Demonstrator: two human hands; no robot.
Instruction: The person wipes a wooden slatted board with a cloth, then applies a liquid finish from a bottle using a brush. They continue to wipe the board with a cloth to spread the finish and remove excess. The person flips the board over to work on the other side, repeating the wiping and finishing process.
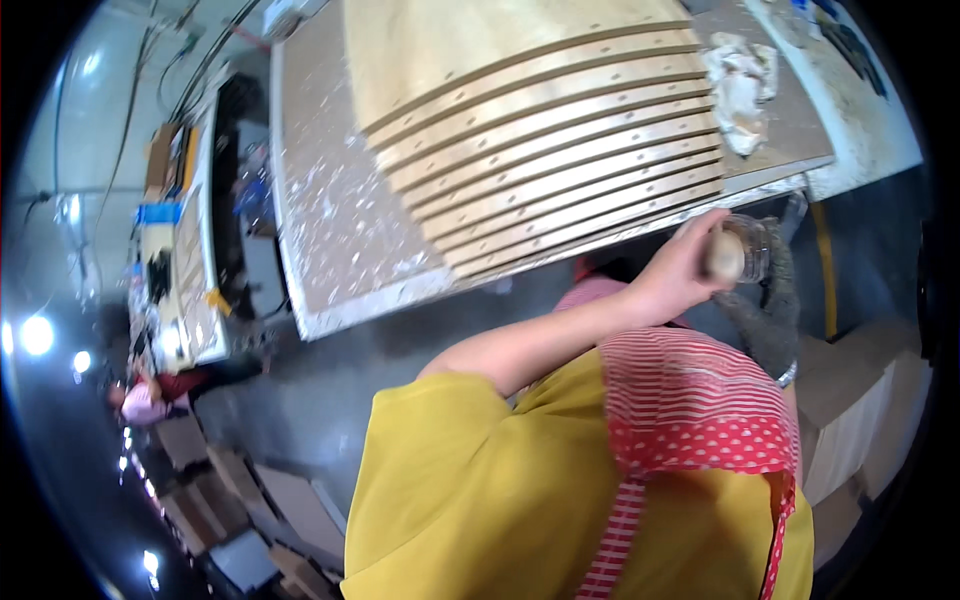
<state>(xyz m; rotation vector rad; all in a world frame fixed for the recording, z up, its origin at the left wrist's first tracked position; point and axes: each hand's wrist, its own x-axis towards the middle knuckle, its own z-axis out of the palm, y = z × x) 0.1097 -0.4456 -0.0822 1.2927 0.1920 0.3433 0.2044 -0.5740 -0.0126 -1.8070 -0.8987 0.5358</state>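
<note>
My left hand (680,272) is closed around a small clear jar (757,250). The jar is tilted, and a round pale beige part shows at its near end; I cannot make out whether this is its lid or its contents. Close beside the jar is my right hand (788,222), blurred and dark grey, apparently gloved; its fingers do not show clearly. Both hands are off the near right edge of the workbench (335,190). Lying on the bench is a stack of pale wooden boards (520,50), fanned out in steps, with small dark holes along their exposed edges.
A crumpled white cloth (738,95) rests right of the boards. Dark tools (850,50) lie at the far right. Cardboard boxes (860,410) stand on the right, with more cardboard (300,505) at lower left. Another person (150,395) is by a bench at left.
</note>
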